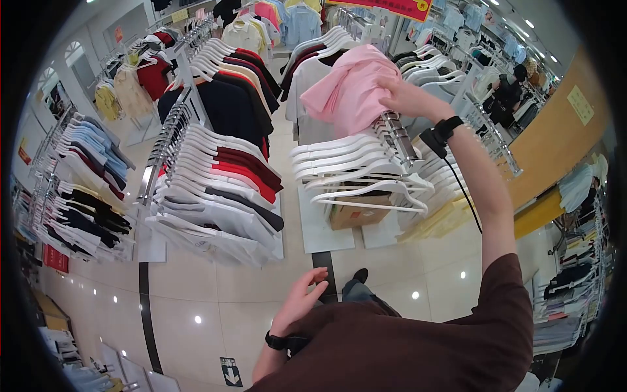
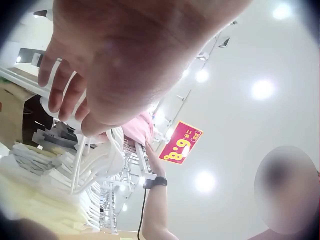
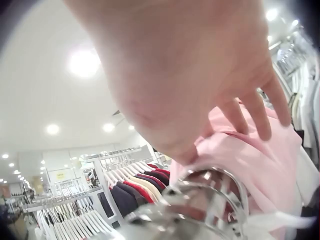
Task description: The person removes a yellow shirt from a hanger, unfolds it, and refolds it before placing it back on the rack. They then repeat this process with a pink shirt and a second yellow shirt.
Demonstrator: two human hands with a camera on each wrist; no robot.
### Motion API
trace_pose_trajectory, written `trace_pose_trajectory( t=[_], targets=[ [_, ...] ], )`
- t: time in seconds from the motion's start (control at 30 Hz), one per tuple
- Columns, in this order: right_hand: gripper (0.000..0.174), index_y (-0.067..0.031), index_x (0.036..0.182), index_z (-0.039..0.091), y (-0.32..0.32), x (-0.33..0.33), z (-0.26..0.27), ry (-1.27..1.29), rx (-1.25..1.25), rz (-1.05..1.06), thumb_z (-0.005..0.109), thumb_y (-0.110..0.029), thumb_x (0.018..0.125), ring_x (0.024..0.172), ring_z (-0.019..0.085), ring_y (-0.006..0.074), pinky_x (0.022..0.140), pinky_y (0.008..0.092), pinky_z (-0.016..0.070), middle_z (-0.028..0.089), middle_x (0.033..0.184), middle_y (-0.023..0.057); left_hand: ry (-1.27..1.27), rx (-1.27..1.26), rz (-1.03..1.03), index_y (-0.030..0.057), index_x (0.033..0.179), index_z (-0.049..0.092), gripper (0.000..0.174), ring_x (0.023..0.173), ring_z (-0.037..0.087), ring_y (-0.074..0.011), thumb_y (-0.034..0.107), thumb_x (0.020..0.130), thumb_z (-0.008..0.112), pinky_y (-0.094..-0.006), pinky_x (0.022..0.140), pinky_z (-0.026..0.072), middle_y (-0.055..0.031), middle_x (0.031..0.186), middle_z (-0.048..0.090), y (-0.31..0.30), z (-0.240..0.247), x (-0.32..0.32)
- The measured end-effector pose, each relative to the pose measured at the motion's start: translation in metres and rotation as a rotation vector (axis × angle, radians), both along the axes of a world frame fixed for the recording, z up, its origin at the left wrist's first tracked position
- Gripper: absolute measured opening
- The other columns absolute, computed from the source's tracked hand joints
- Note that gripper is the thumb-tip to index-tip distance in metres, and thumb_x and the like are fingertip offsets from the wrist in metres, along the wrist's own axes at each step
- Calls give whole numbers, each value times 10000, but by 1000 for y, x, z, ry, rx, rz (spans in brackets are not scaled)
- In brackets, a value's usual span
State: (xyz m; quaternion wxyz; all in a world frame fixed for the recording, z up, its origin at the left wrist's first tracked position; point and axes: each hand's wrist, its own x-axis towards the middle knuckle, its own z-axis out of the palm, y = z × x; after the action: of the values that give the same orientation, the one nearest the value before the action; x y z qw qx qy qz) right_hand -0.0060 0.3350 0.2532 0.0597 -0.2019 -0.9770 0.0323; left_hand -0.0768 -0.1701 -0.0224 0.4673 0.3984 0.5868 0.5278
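Note:
A pink garment (image 1: 349,85) hangs bunched at the near end of a chrome rack rail (image 1: 397,136). My right hand (image 1: 400,97) is raised to it, and its fingers grip the pink cloth just above the rail's end. In the right wrist view the fingers (image 3: 257,112) curl down onto the pink garment (image 3: 260,165) over the shiny rail end (image 3: 200,205). Several empty white hangers (image 1: 359,176) hang on the rail below. My left hand (image 1: 302,297) hangs low by my body, fingers loosely curled (image 2: 65,92), and holds nothing.
Racks of dark, red and white shirts (image 1: 222,170) stand to the left across a tiled aisle. A cardboard box (image 1: 359,214) sits under the near rack. A wooden counter (image 1: 555,144) runs along the right, with another person (image 1: 506,91) behind the racks.

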Motion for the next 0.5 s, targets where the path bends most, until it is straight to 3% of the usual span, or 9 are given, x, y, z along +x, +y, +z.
trace_pose_trajectory(
  t=[0.03, 0.07, 0.13, 0.17, 0.37, 0.43, 0.5],
  targets=[
    [711, -142, 1667, 401, 0, 6, -10, 34, -127, -97, 541, -517, 1079, 1475, 527, 390, 1229, 435, 409, 476, 1667, 200, -9, -36, -23, 20, 1477, 598, 452, 1323, 651, -249, 247, 1090, 653, -405, 1116, 507, -141, 1407, 704, 0, -1, 0],
    [711, -142, 1667, 401, 2, 13, -19, 31, -133, -102, 541, -517, 1079, 1475, 527, 390, 1229, 435, 409, 476, 1667, 200, -11, -42, -27, 20, 1477, 598, 452, 1323, 651, -249, 247, 1090, 653, -405, 1116, 507, -141, 1407, 704, 1, 0, 0],
    [677, -35, 1624, 436, -12, 18, -26, 191, -89, -76, 502, -478, 1116, 1503, 471, 397, 1268, 427, 349, 500, 1599, 257, 20, -52, -82, 37, 1481, 601, 447, 1308, 661, -249, 259, 1095, 645, -396, 1104, 511, -136, 1403, 707, 7, 5, 1],
    [659, -14, 1617, 442, -8, 18, -32, 207, -100, -58, 473, -461, 1134, 1560, 396, 381, 1289, 424, 306, 433, 1661, 247, 19, -57, -85, 37, 1481, 601, 447, 1308, 661, -249, 259, 1095, 645, -396, 1104, 511, -136, 1403, 707, 11, 9, 1],
    [661, 12, 1613, 435, -24, 19, -35, 267, -221, -125, 465, -442, 1134, 1553, 418, 384, 1288, 415, 311, 458, 1649, 257, 122, -11, -147, 32, 1495, 604, 450, 1282, 664, -220, 220, 1088, 650, -382, 1092, 519, -130, 1380, 714, 48, 31, 5],
    [649, 13, 1614, 433, -15, 14, -40, 250, -252, -126, 462, -423, 1134, 1553, 420, 385, 1289, 411, 312, 462, 1647, 260, 93, 65, -278, 31, 1473, 622, 422, 1278, 665, -228, 210, 1090, 638, -385, 1087, 518, -120, 1377, 716, 59, 57, 8],
    [647, -162, 1691, 356, 16, 12, -59, 216, -38, -126, 418, -498, 1142, 1486, 500, 453, 1238, 449, 388, 483, 1651, 231, 14, 300, -475, 30, 1422, 663, 370, 1258, 672, -265, 182, 1085, 641, -400, 1079, 519, -116, 1360, 720, 75, 102, 13]
  ],
)
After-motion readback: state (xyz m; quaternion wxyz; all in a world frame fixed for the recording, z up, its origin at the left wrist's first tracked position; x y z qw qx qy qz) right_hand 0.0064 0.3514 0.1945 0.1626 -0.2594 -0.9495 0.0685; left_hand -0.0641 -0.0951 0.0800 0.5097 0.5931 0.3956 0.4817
